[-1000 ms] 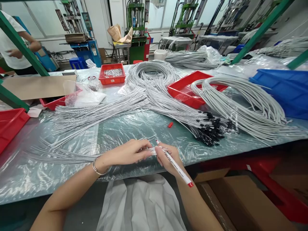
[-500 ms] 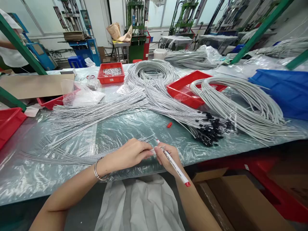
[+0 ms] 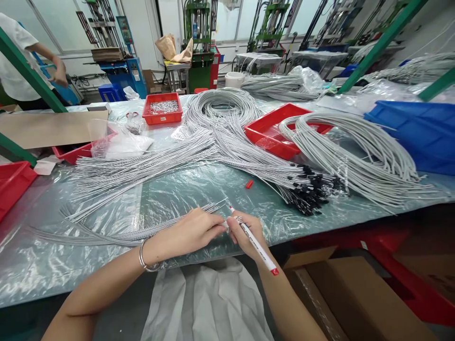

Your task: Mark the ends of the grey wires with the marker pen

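Observation:
My left hand pinches the ends of a thin bundle of grey wires that trails left across the plastic-covered table. My right hand meets it at the wire tips and grips a white marker pen with a red end, tip up, near the table's front edge. A small red pen cap lies just beyond the hands. A fan of black-tipped grey cables ends to the right of them.
Coils of grey cable fill the middle and right. Red trays, a blue bin and cardboard boxes stand around. A person works at the far left.
The hands have drawn together at the wire tips, so less wire shows between them. The person at the far left has moved an arm.

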Motion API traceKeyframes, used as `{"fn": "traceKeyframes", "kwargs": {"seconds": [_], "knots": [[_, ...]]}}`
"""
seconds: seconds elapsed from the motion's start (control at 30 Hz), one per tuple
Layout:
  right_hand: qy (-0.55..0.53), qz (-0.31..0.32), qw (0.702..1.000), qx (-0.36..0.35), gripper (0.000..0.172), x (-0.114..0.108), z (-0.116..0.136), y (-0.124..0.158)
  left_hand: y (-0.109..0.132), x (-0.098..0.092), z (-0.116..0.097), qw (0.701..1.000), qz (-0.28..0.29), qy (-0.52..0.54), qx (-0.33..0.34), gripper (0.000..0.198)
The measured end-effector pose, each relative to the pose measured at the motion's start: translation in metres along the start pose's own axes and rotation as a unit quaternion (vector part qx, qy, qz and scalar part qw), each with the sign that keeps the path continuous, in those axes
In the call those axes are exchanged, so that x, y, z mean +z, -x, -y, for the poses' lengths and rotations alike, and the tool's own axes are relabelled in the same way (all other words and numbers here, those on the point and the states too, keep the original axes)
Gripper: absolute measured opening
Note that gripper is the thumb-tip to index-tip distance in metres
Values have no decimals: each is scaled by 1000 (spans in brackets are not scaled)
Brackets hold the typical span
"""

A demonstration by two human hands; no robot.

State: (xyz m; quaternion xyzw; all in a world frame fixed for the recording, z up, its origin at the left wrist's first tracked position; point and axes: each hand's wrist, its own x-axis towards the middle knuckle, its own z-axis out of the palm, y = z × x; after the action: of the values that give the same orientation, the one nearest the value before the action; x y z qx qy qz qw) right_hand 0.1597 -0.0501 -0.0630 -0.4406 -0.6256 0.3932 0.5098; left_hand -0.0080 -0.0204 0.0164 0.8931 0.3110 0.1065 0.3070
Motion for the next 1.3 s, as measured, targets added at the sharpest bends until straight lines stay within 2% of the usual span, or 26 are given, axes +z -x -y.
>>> {"fn": "traceKeyframes", "kwargs": {"seconds": [0.07, 0.13, 0.2, 0.4, 0.63, 0.77, 0.87, 0.97, 1.03, 1.17, 1.3], "knots": [[10, -37, 999, -13, 31, 0, -3, 1, 0, -3, 1, 998, 23, 61, -16, 31], [49, -112, 991, -53, 21, -1, -5, 2, 0, -7, 5, 990, 33, 130, -49, 32], [101, -161, 976, -106, 30, -1, -7, 3, 1, -10, 9, 980, 36, 178, -80, 33], [181, -149, 948, -213, 46, 4, -7, 3, 1, -11, 17, 956, 39, 268, -114, 32], [203, -156, 942, -218, 51, 13, -5, 8, -4, -8, 13, 951, 36, 288, -110, 33], [171, -157, 957, -173, 39, 8, -4, 9, -4, -10, 10, 959, 40, 264, -91, 34], [98, -89, 987, -91, 17, -2, 2, 6, -3, -12, 6, 967, 69, 233, -69, 34], [68, 37, 997, -24, 37, -8, 10, 1, -3, -15, 4, 972, 100, 207, -38, 31], [45, 81, 996, -14, 42, -9, 14, -1, -3, -17, 4, 971, 125, 202, -25, 28], [-10, 89, 996, -1, 44, -5, 15, -1, -2, -19, 6, 970, 156, 185, -28, 27], [6, 58, 998, 10, 46, 0, 15, 1, 1, -15, 4, 986, 95, 130, -49, 25]]}}
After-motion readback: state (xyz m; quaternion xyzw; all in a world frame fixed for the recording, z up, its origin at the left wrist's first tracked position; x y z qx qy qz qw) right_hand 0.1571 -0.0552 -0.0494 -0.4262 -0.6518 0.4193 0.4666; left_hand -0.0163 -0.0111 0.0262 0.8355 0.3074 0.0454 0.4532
